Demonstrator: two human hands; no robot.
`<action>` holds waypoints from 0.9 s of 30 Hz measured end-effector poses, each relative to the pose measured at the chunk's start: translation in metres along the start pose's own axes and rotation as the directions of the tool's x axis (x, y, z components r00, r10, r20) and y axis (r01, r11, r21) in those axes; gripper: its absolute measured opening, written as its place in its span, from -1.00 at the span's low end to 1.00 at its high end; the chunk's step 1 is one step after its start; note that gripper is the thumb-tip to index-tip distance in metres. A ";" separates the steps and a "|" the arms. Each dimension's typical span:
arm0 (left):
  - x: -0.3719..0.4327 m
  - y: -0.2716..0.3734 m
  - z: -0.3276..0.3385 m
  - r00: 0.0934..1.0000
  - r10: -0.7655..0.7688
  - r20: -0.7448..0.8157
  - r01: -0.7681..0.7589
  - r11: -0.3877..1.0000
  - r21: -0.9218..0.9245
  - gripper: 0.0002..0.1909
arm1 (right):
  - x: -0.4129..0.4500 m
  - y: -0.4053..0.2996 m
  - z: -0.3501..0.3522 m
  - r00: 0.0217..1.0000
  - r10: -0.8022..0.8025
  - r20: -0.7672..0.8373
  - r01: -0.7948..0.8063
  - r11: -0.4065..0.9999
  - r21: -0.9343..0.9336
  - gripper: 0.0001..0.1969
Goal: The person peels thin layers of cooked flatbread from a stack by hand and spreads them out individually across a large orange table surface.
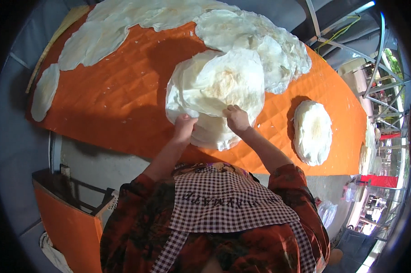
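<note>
A stack of thin, round, white flatbread-like sheets (212,131) lies in front of me on an orange-covered table (123,92). The top sheet (222,80) has a light brown patch near its middle, and its near edge is raised off the stack. My left hand (185,127) pinches that edge on the left, thumb towards the right. My right hand (237,118) grips the same edge on the right with curled fingers. The sheet's underside is hidden, and the layers beneath show between my hands.
Overlapping flat sheets (151,13) run along the table's far side, with a crumpled pile (277,54) at the far right. A smaller stack (313,133) stands right of me. An orange-sided wooden stand (69,218) is at lower left. Metal framework (372,76) rises on the right.
</note>
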State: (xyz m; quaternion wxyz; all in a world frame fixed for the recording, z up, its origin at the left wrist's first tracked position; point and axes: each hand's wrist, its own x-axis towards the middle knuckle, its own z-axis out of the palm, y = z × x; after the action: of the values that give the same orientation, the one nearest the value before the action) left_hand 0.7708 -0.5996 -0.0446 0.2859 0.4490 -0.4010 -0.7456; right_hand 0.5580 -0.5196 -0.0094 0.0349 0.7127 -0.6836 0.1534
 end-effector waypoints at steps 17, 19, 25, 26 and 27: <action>-0.015 0.008 0.027 0.968 -0.106 -0.229 0.086 0.992 -0.097 -0.83 | 0.219 0.088 -0.323 0.896 -0.066 -0.438 -0.176 0.854 -0.489 -0.76; -0.022 0.006 0.028 0.957 -0.266 -0.117 0.231 0.941 -0.245 -0.80 | 0.174 0.081 -0.257 0.958 -0.118 -0.261 -0.041 0.845 -0.533 -0.88; -0.024 -0.002 0.036 0.915 -0.396 0.079 0.396 0.841 -0.369 -0.78 | 0.019 0.029 -0.014 0.987 -0.123 -0.100 0.114 0.989 -0.090 -0.76; -0.025 -0.001 0.033 0.917 -0.385 0.101 0.393 0.836 -0.383 -0.77 | 0.005 0.019 0.001 0.996 -0.065 0.064 0.071 0.993 -0.093 -0.77; -0.026 -0.001 0.032 0.919 -0.373 0.127 0.392 0.831 -0.394 -0.77 | 0.002 0.009 0.002 0.998 -0.058 0.026 0.059 0.997 -0.056 -0.82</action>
State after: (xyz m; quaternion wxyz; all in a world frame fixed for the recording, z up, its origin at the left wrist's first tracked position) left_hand 0.7535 -0.5673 -0.0253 0.2098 0.4327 -0.1434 -0.8650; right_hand 0.5494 -0.5223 -0.0123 0.0513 0.7329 -0.6670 0.1240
